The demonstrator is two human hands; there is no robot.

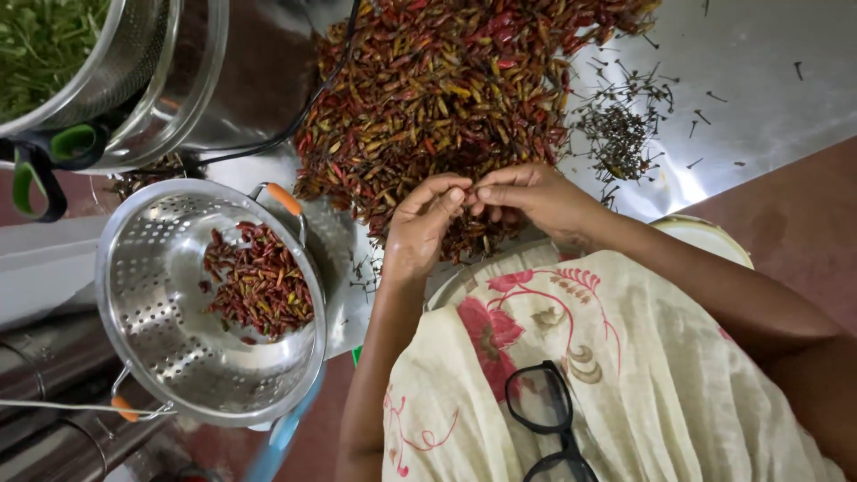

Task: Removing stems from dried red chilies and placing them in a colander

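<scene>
A big heap of small red, yellow and green chillies [446, 98] lies on a steel table [750, 98]. At the heap's near edge my left hand [420, 228] and my right hand [527, 198] meet, fingertips pinched together on one small chilli [468, 195]. A steel colander [161, 357] with orange handles stands to the left of my left hand and holds a small pile of chillies [259, 281]. A small pile of dark pulled stems [616, 134] lies to the right of the heap.
At top left a steel bowl with a strainer of green leaves [45, 45] stands above the colander, with a black cable [295, 125] running beside it. Black glasses [544, 419] hang on my floral cloth. A pale round rim [705, 234] shows under my right forearm.
</scene>
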